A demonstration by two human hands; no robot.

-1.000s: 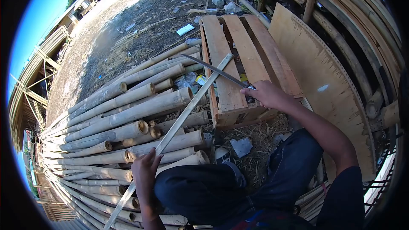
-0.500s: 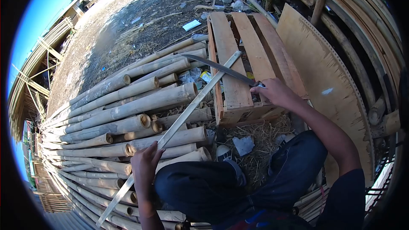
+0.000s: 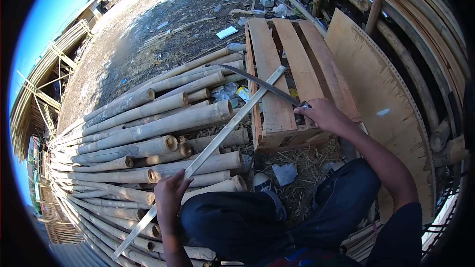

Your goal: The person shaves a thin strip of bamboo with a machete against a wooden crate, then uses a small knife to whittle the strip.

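In the head view my left hand [image 3: 169,195] is closed around a long, pale flat bamboo strip [image 3: 222,136], which slants from lower left up to the wooden crate [image 3: 299,59]. My right hand [image 3: 324,114] grips the handle of a machete [image 3: 284,94], fingers wrapped round it. Its long dark blade crosses the strip near the far end, above the crate's slats, with the tip pointing left over the bamboo poles. The strip's lower end reaches past my left forearm.
Bamboo poles [image 3: 183,118] lie stacked to the left, cut ends towards me. A curved plywood sheet [image 3: 381,94] leans at the right, beside more poles and planks [image 3: 420,24]. My knees [image 3: 222,212] are bent in front of the crate. Litter and straw cover the ground.
The whole view has shifted slightly, so the crate and poles sit a little lower and to the right. Both hands keep their grips, and the blade still crosses the strip near its far end.
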